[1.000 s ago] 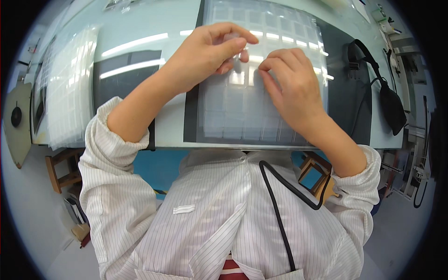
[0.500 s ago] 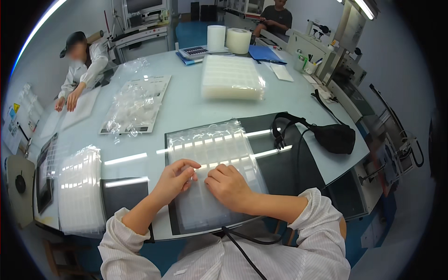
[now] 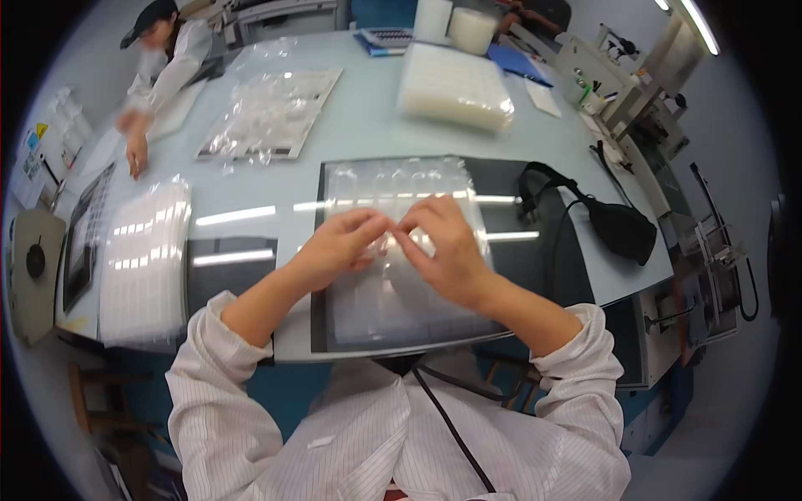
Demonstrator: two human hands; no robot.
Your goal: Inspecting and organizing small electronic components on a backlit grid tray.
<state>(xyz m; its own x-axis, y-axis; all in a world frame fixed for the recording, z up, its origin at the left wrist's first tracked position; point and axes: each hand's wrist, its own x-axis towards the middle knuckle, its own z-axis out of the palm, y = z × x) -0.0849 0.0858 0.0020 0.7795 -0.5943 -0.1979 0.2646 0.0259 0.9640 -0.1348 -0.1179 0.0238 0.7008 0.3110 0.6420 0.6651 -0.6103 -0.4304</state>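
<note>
Clear plastic tray (image 3: pixel 393 250) lay flat on a dark mat (image 3: pixel 543 250) at the near edge of the pale table (image 3: pixel 368 125), directly in front of you. Your left hand (image 3: pixel 334 246) and right hand (image 3: pixel 443 250) met over its middle, fingers curled in close, tips nearly touching each other and pressed to the tray's surface; whether they pinched anything small could not be told. Counted: one tray under your hands, one stack of similar trays (image 3: pixel 146 259) to your left, one white stack (image 3: pixel 455 88) farther back, one black strap bag (image 3: pixel 614 225) on the right. The tray looked translucent, glossy, with rows of shallow pockets.
</note>
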